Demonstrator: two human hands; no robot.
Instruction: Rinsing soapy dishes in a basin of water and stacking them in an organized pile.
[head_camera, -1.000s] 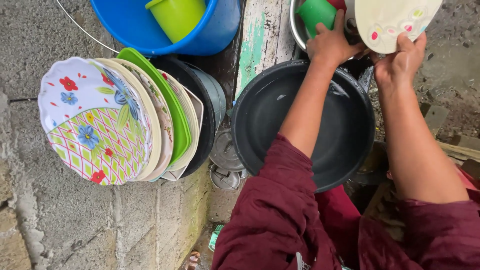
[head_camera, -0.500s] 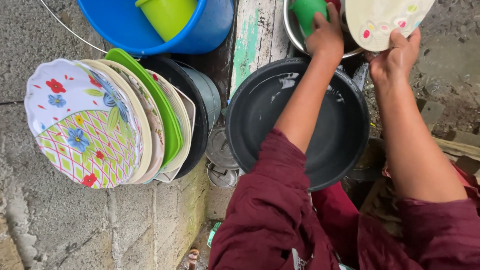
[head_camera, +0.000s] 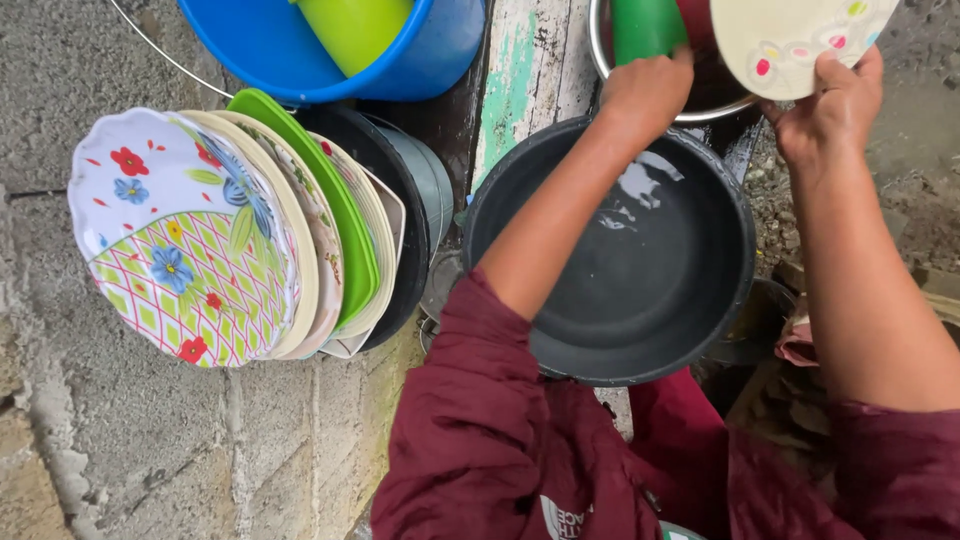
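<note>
My left hand (head_camera: 645, 92) grips a green plastic cup (head_camera: 645, 28) over a steel bowl (head_camera: 600, 40) at the top of the view. A cream plate with coloured dots (head_camera: 790, 40) is held by its lower edge in my right hand (head_camera: 830, 110), tilted above the same bowl. Both forearms reach across a big black basin (head_camera: 640, 290) with a little water in it. My maroon sleeves fill the lower right.
A row of washed plates (head_camera: 200, 240), flowered, cream and green, stands on edge against a dark pot (head_camera: 415, 190) on the concrete at left. A blue bucket (head_camera: 420, 50) with a lime-green cup (head_camera: 355, 30) sits at top. A painted wooden plank (head_camera: 530, 70) lies between them.
The view has shifted slightly, so the plates and basin sit a little further right. Both hands stay at the steel bowl with cup and plate; the left hand dipped lower.
</note>
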